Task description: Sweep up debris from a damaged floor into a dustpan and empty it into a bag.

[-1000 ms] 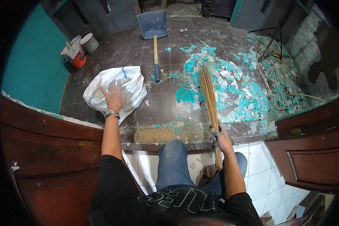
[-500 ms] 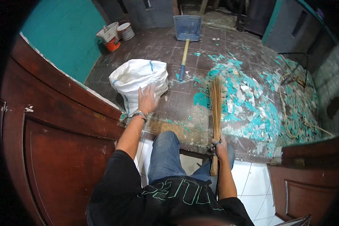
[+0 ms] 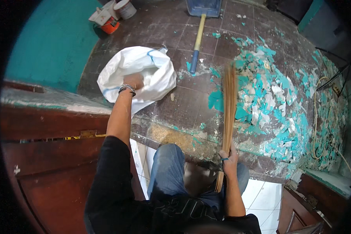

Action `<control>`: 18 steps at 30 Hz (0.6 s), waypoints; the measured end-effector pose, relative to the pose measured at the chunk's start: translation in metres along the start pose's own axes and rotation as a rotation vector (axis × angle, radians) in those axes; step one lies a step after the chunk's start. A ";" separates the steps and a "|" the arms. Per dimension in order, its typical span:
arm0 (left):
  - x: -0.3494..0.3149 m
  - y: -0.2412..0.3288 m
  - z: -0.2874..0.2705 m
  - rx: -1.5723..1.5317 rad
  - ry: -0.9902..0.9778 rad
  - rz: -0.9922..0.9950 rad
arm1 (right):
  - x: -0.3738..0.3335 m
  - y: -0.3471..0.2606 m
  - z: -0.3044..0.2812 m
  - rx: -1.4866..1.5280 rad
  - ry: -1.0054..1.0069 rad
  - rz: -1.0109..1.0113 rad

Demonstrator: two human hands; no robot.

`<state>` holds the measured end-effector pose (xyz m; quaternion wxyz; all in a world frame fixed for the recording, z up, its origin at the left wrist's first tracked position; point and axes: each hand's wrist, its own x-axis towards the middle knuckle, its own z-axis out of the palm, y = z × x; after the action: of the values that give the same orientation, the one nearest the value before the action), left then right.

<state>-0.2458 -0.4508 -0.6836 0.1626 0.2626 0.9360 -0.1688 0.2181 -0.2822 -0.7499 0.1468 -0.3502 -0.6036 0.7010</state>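
A white woven sack (image 3: 165, 76) with a blue stripe stands wide-mouthed on the dark tiled floor, left of centre. My left hand (image 3: 134, 81) reaches into its mouth; the fingers are blurred and partly hidden, so their hold cannot be made out. My right hand (image 3: 229, 160) is closed round the lower part of a stick broom (image 3: 229, 105), whose bristles point up and away from me. Beyond and right of the broom spreads a heap of turquoise and white paint flakes (image 3: 267, 97).
A blue long-handled dustpan (image 3: 203, 8) lies farther off, its handle (image 3: 199, 37) toward me. An orange bucket (image 3: 110, 25) and a white pail (image 3: 124, 9) stand at the turquoise wall (image 3: 50, 46). A pale cable (image 3: 315, 117) lies at right. Brown doors (image 3: 62, 171) flank me.
My left hand has gone from the sack's near side into its mouth. The right hand still grips the broom, now slightly tilted. The view has shifted, so the floor sits higher.
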 end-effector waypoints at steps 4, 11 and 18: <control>0.051 0.096 0.003 -0.315 0.838 0.207 | 0.055 0.016 0.021 0.047 -0.045 0.052; 0.190 0.248 0.083 -0.480 0.266 0.087 | 0.107 0.109 0.013 -0.170 0.095 0.029; 0.248 0.272 0.072 -0.590 0.315 -0.083 | 0.133 0.127 -0.002 -0.276 0.078 -0.086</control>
<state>-0.2822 -0.1522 -0.9075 0.0781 0.1887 0.9680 0.1457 0.1520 -0.2260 -0.9127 0.1503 -0.3678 -0.7027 0.5902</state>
